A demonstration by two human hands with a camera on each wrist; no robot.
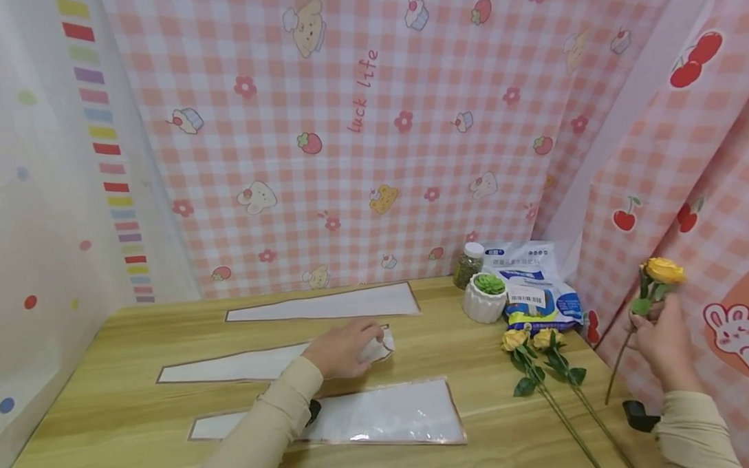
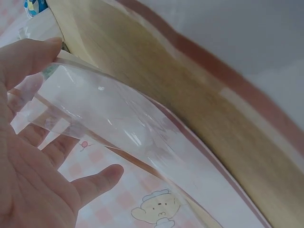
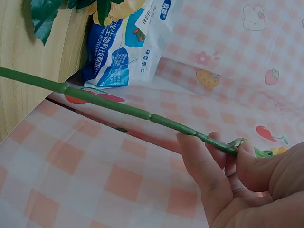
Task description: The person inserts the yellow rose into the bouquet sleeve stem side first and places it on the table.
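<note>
My left hand (image 1: pixel 344 349) pinches the wide end of the middle flower sleeve (image 1: pixel 237 367), a tapered, see-through wrapper with a brown border. Up close, the sleeve's clear film (image 2: pixel 109 109) bulges up from the table; the thumb lies at its edge, with some fingers behind the film. Off to the right, my right hand (image 1: pixel 666 341) holds a yellow rose (image 1: pixel 665 271) upright above the table's right edge. In the right wrist view, thumb and fingers pinch its green stem (image 3: pixel 109 103). The hand hides part of the bloom there.
Two similar sleeves lie flat, one behind (image 1: pixel 327 304) and one in front (image 1: pixel 399 415). Two yellow roses (image 1: pixel 515 340) lie at the right. Behind them stand a potted succulent (image 1: pixel 484 302), a jar (image 1: pixel 468 266) and plastic packets (image 1: pixel 541 304). Checked cloth (image 1: pixel 347 166) hangs behind the table.
</note>
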